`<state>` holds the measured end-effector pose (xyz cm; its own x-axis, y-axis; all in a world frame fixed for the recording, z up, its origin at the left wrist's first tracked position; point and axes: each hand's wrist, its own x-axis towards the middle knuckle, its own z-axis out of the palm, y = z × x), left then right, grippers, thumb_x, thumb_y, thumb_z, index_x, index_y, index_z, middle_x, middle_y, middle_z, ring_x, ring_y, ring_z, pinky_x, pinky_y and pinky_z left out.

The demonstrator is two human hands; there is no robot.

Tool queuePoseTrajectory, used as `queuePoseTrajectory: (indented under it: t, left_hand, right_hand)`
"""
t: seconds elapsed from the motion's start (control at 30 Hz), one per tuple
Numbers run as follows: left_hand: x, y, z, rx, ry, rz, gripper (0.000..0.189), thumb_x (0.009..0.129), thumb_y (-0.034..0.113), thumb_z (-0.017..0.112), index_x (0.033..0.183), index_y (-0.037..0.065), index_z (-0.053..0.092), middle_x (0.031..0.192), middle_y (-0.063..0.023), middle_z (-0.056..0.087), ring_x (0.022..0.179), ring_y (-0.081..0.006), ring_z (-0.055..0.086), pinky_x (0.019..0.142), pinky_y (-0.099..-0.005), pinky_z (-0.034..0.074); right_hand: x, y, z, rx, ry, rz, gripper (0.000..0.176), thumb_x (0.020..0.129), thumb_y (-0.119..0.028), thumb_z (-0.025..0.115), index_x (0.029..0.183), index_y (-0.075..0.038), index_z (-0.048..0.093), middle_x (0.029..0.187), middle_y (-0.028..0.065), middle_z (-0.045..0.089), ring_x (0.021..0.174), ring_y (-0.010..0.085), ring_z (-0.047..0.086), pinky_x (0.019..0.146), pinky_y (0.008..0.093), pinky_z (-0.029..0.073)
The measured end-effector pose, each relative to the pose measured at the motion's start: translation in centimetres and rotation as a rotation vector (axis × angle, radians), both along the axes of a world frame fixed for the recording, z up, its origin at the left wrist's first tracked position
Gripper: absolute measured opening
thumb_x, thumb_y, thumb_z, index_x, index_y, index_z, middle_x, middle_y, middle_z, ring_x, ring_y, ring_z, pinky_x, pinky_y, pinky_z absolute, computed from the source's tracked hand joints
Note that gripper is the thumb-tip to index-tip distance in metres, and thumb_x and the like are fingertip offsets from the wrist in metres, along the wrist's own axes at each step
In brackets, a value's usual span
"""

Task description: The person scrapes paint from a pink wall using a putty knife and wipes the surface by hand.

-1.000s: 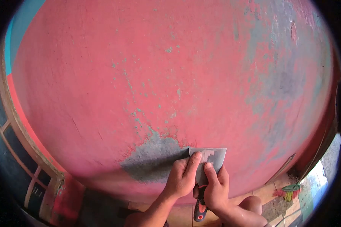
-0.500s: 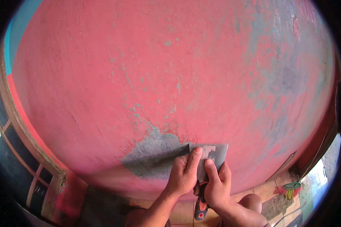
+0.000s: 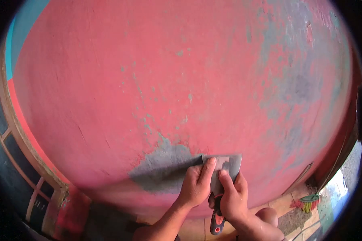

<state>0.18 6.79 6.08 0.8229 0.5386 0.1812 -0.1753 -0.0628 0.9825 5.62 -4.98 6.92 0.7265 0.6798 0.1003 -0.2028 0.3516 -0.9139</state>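
Note:
A putty knife (image 3: 234, 162) with a wide metal blade and a black-and-orange handle is gripped by both hands. Its blade edge lies at the pink wall (image 3: 108, 80), just right of a bare grey patch (image 3: 161, 160). My left hand (image 3: 196, 184) is closed at the left side of the blade, thumb pressed on the metal. My right hand (image 3: 234, 197) is closed around the blade's base and upper handle, its thumb also on the blade. The handle end hangs downward below the hands. A dark shadow crosses the grey patch.
Green flecks and worn grey-blue areas (image 3: 305, 88) mark the wall's right side. A framed window (image 3: 22, 160) stands at the left. On the tiled floor (image 3: 193, 227) at lower right lies a broom (image 3: 309, 203) with red, green and yellow bristles. My knee (image 3: 268, 217) shows near the right forearm.
Both hands and the putty knife sit slightly lower in view, with the blade still at the wall beside the grey patch. The grip looks the same.

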Motion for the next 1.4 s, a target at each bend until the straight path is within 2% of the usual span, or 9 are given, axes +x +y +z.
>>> queuePoseTrajectory:
  t: [0.1,0.47,0.67,0.8,0.93,1.07,1.2,1.33,1.4]
  left_hand:
    - [-0.2,-1.2,0.9,-0.111,0.03,0.019,0.052,0.111,0.038,0.045,0.087,-0.003,0.067,0.063,0.0016,0.059,0.059,-0.0049,0.053,0.051,-0.0282,0.045]
    - [1.1,-0.8,-0.9,0.233,-0.133,0.137,0.057,0.11,0.042,0.045,0.076,0.0,0.062,0.06,0.0014,0.057,0.054,-0.0056,0.054,0.047,-0.028,0.043]
    - [1.1,-1.2,0.2,0.031,-0.08,0.085,0.056,0.111,0.04,0.044,0.078,0.001,0.065,0.059,0.001,0.058,0.052,-0.0059,0.054,0.045,-0.028,0.043]
    - [1.7,-0.4,-0.8,0.302,-0.2,0.145,0.055,0.111,0.041,0.043,0.083,0.0,0.068,0.057,0.0013,0.056,0.047,-0.007,0.053,0.04,-0.0278,0.042]
    - [0.8,-1.5,1.8,-0.03,-0.052,0.067,0.054,0.111,0.04,0.045,0.088,-0.002,0.069,0.062,0.0002,0.06,0.052,-0.0065,0.055,0.044,-0.0278,0.043]
    - [1.5,-0.8,-0.4,0.32,-0.16,0.144,0.053,0.111,0.04,0.043,0.092,-0.001,0.069,0.063,-0.0004,0.061,0.052,-0.007,0.056,0.043,-0.0272,0.043]
    - [1.0,-1.2,1.2,-0.01,-0.048,0.07,0.052,0.111,0.038,0.044,0.105,-0.005,0.072,0.063,0.0003,0.059,0.061,-0.0052,0.055,0.053,-0.0274,0.046]
    - [2.1,-0.5,-0.5,0.392,-0.251,0.165,0.055,0.111,0.04,0.043,0.084,0.0,0.068,0.059,-0.0023,0.06,0.045,-0.0089,0.055,0.039,-0.0264,0.042]
    - [1.8,-0.2,0.4,0.284,-0.182,0.132,0.053,0.111,0.04,0.044,0.09,-0.001,0.07,0.061,-0.0018,0.06,0.051,-0.0081,0.056,0.044,-0.0275,0.044]
  right_hand:
    - [-0.5,-0.1,0.0,0.019,-0.008,-0.044,0.027,0.108,-0.027,0.047,0.104,0.0,0.049,0.067,0.0105,0.06,0.043,0.0189,0.057,0.039,0.031,0.045]
    - [0.0,-0.2,-0.7,0.028,-0.039,-0.049,0.026,0.108,-0.025,0.047,0.105,0.001,0.049,0.068,0.0107,0.061,0.043,0.0182,0.057,0.038,0.0306,0.045]
    - [0.0,-0.5,-0.1,0.018,-0.022,-0.053,0.027,0.108,-0.026,0.048,0.106,0.001,0.049,0.069,0.011,0.061,0.044,0.0181,0.057,0.039,0.0308,0.046]
    - [0.5,0.0,-0.8,0.044,-0.062,-0.053,0.027,0.108,-0.026,0.048,0.106,0.001,0.05,0.068,0.0108,0.061,0.044,0.018,0.057,0.039,0.0307,0.046]
    - [0.5,-0.5,0.3,0.025,-0.03,-0.023,0.027,0.108,-0.024,0.049,0.11,0.003,0.048,0.072,0.0113,0.062,0.045,0.0175,0.058,0.039,0.0302,0.047]
    - [0.3,-0.2,-0.3,0.048,-0.04,-0.042,0.028,0.108,-0.026,0.048,0.106,0.002,0.05,0.067,0.01,0.06,0.043,0.0182,0.057,0.039,0.0309,0.046]
    - [0.9,-0.5,0.4,0.013,-0.012,0.011,0.026,0.108,-0.024,0.048,0.108,0.001,0.051,0.068,0.0101,0.061,0.043,0.0184,0.057,0.039,0.0312,0.047]
    - [0.5,-0.6,-0.6,0.062,0.004,-0.002,0.025,0.108,-0.021,0.048,0.111,0.004,0.048,0.077,0.0122,0.063,0.046,0.0177,0.059,0.04,0.03,0.048]
    - [1.0,-0.5,0.5,0.06,0.001,0.017,0.025,0.108,-0.021,0.049,0.111,0.004,0.048,0.077,0.012,0.063,0.046,0.0174,0.059,0.04,0.0299,0.048]
